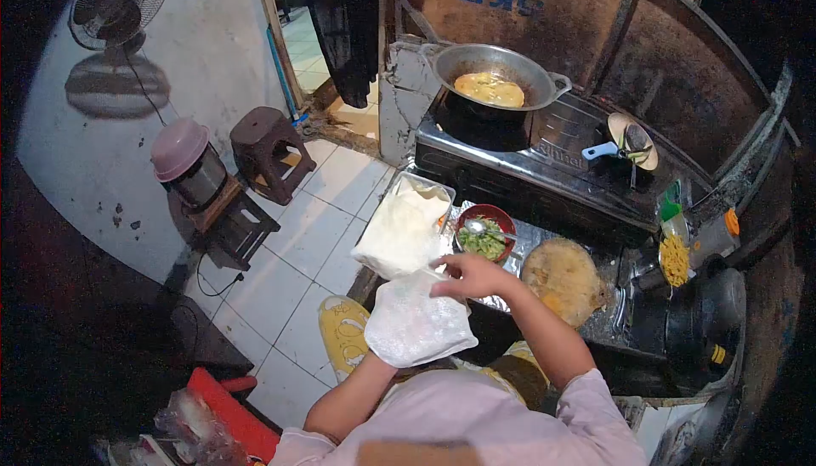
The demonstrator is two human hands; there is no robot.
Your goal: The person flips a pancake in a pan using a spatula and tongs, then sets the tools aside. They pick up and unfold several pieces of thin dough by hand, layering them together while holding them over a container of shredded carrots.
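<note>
A thin white round wrapper (420, 320) lies spread over my left hand (384, 364), which supports it from below. The wrapper hides the palm and fingers, and only the wrist shows. My right hand (473, 277) hovers at the wrapper's upper right edge, with thumb and fingers curved and apart. Just beyond is a clear container (450, 190) with a stack of pale wrappers (408, 224). Beside it stands a red bowl (508, 221) of chopped green vegetables (482, 243) with a metal spoon (478, 226) in it. A round wooden board (559, 275) lies right of my right hand.
On the black stove (561, 147), a wok (544, 84) holds a yellow frying food (490, 90). A blue-handled utensil (600, 151) rests at the stove's right. Yellow strips (674, 259) are at the right. A brown stool (270, 147) and a pink-lidded pot (180, 150) stand left.
</note>
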